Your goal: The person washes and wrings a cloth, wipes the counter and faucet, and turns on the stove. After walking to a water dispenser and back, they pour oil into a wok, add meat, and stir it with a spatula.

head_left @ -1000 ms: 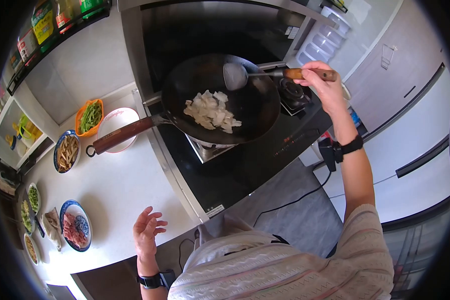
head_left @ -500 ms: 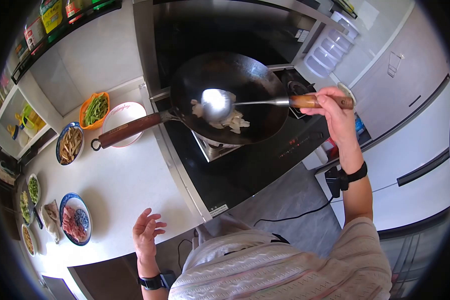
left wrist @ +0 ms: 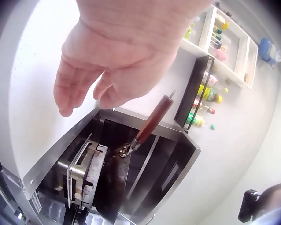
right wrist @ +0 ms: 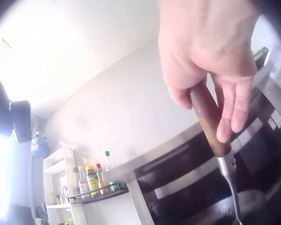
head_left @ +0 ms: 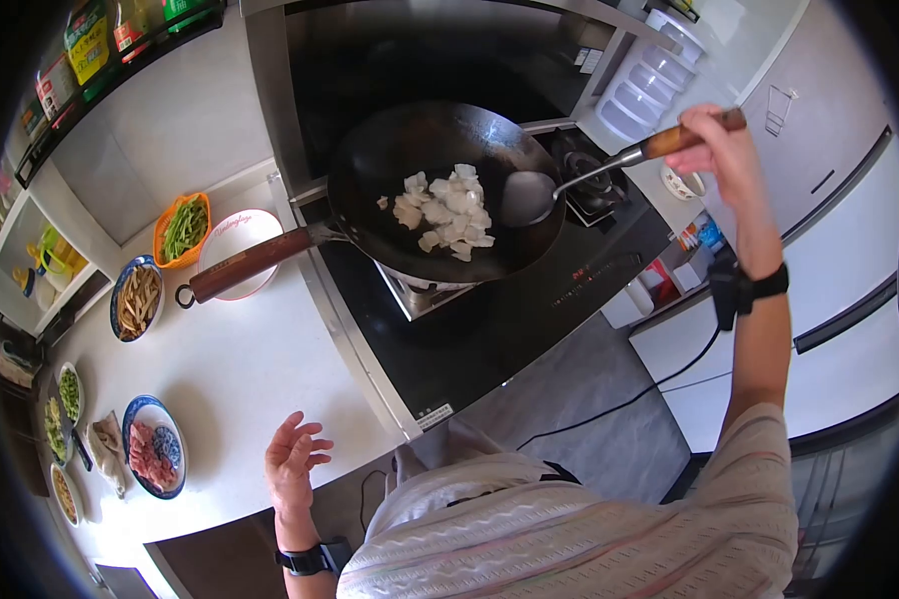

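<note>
My right hand point(head_left: 721, 155) grips the wooden handle of a metal ladle point(head_left: 659, 143), whose bowl lies at the right side of a dark wok point(head_left: 370, 150). White slices point(head_left: 448, 212) are heaped in the middle of the wok, left of the ladle's bowl. In the right wrist view the thumb and fingers of the hand point(right wrist: 215, 61) wrap the ladle handle point(right wrist: 208, 119). My left hand point(head_left: 295, 461) hangs near the counter's front edge with loosely bent fingers, holding nothing. The left wrist view shows that hand point(left wrist: 117, 56) apart from the wok's wooden handle point(left wrist: 153, 119).
On the left counter point(head_left: 260, 399) stand a white bowl point(head_left: 232, 290), an orange basket of green strips point(head_left: 160, 258), a bowl of brown strips point(head_left: 138, 299), a plate of raw meat point(head_left: 152, 454) and several small dishes. The wok handle point(head_left: 255, 266) extends over the counter.
The ladle first went left over the slices, then came back to the wok's right side. My right hand moved right and up, and the slices shifted slightly right. The left hand has barely moved.
</note>
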Motion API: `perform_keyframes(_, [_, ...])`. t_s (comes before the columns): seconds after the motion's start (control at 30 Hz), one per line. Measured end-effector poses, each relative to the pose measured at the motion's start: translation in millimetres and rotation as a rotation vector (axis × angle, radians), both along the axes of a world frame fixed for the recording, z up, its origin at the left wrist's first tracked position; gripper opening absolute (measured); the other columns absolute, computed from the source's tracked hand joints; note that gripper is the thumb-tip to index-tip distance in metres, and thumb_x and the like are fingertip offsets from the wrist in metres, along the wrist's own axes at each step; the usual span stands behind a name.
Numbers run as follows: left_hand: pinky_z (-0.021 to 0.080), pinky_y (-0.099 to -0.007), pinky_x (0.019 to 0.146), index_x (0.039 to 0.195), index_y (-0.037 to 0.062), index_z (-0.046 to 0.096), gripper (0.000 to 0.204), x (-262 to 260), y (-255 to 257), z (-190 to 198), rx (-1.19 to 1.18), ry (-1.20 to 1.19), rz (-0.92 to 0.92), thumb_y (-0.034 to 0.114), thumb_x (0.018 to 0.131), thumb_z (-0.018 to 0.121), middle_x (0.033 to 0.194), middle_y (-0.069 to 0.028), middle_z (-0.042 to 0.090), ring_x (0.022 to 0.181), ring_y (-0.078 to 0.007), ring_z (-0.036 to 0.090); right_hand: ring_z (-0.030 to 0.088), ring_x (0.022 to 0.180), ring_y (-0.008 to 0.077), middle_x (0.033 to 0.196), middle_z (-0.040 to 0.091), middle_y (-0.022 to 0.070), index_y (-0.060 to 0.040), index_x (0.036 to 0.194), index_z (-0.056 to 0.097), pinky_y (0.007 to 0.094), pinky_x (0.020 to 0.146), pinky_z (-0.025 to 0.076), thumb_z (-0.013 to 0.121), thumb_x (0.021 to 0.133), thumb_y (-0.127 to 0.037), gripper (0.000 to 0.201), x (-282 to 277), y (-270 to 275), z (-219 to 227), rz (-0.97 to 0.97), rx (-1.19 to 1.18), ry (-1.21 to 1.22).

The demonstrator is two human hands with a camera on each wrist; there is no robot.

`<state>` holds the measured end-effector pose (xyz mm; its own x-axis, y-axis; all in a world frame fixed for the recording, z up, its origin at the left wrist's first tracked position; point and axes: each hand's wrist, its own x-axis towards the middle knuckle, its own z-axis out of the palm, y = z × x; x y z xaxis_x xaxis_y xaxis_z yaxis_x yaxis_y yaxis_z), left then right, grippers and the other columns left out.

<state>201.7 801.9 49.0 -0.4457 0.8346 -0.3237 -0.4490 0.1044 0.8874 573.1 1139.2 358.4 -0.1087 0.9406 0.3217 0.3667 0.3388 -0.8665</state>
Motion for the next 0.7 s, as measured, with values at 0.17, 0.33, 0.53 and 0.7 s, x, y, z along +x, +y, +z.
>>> perform_keyframes(0.17, [0.052, -0.0269, 0.059, 0.118, 0.0042, 0.052, 0.034, 3, 1, -3, 0.005, -0.012, 0.001, 0.011, 0.085, 0.059, 0.096, -0.0098, 0.064, 0.075, -0.0195, 0.065, 0.065, 0.054, 0.0215, 0.079, 0.062, 0.0142, 0.0006, 0.091, 0.055, 0.0263, 0.049, 0.054, 0.061, 0.080, -0.025, 0.029, -26, 16, -23, -0.002, -0.183, -0.020])
perform_keyframes(0.33, [0.052, -0.0270, 0.059, 0.118, 0.0035, 0.052, 0.033, 0, -2, -1, 0.001, -0.006, 0.013, 0.010, 0.086, 0.058, 0.096, -0.0101, 0.064, 0.075, -0.0194, 0.065, 0.067, 0.061, 0.0210, 0.082, 0.063, 0.0147, 0.0015, 0.094, 0.056, 0.0246, 0.050, 0.053, 0.062, 0.079, -0.022, 0.029, -36, 12, -45, 0.099, -0.145, 0.140])
perform_keyframes(0.53, [0.052, -0.0271, 0.060, 0.119, 0.0035, 0.051, 0.034, -3, -10, -3, -0.037, -0.007, 0.031, 0.010, 0.086, 0.057, 0.096, -0.0103, 0.063, 0.076, -0.0195, 0.065, 0.067, 0.064, 0.0206, 0.082, 0.064, 0.0135, -0.0004, 0.095, 0.058, 0.0250, 0.056, 0.053, 0.062, 0.081, -0.020, 0.025, -28, 25, -38, 0.066, 0.012, 0.038])
perform_keyframes(0.7, [0.052, -0.0270, 0.059, 0.118, 0.0035, 0.051, 0.034, -4, -2, 0, -0.017, 0.002, 0.011, 0.010, 0.086, 0.057, 0.096, -0.0104, 0.063, 0.075, -0.0196, 0.065, 0.067, 0.064, 0.0225, 0.082, 0.064, 0.0137, 0.0005, 0.095, 0.058, 0.0245, 0.056, 0.053, 0.061, 0.082, -0.014, 0.019, -54, 9, -63, 0.221, -0.069, 0.212])
